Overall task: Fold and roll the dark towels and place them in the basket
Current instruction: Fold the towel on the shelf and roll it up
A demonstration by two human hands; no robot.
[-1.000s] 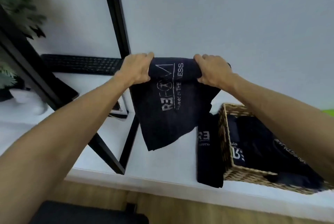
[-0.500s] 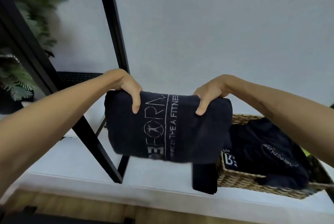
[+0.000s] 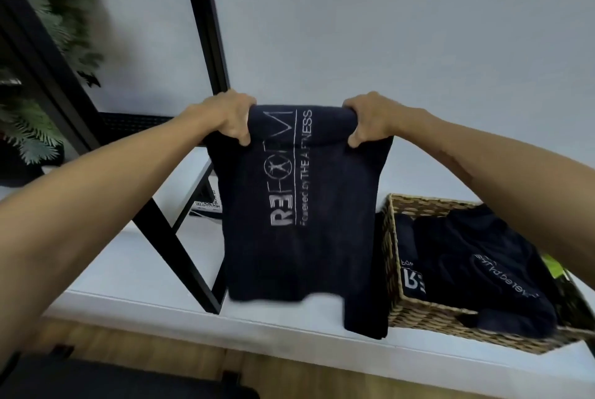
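A dark navy towel (image 3: 322, 221) with white lettering hangs in the air in front of me. My left hand (image 3: 228, 118) grips its top left corner and my right hand (image 3: 367, 120) grips its top right corner. The top edge looks folded over between my hands. The towel's lower edge hangs just above the white table (image 3: 135, 266). A woven wicker basket (image 3: 428, 318) stands at the right on the table. Dark towels (image 3: 476, 269) lie loosely inside it. Another dark towel (image 3: 365, 318) hangs down beside the basket's left wall, partly hidden by the held towel.
A black metal shelf frame (image 3: 180, 244) stands on the table at the left, its upright post (image 3: 206, 18) against the white wall. A green plant (image 3: 38, 44) fills the upper left. A card with a QR code (image 3: 206, 205) lies behind the frame. Wooden floor lies below the table edge.
The towel was held bunched wide and low half a second ago. Now both hands have lifted it and it hangs down lengthwise, with the lettering running vertically.
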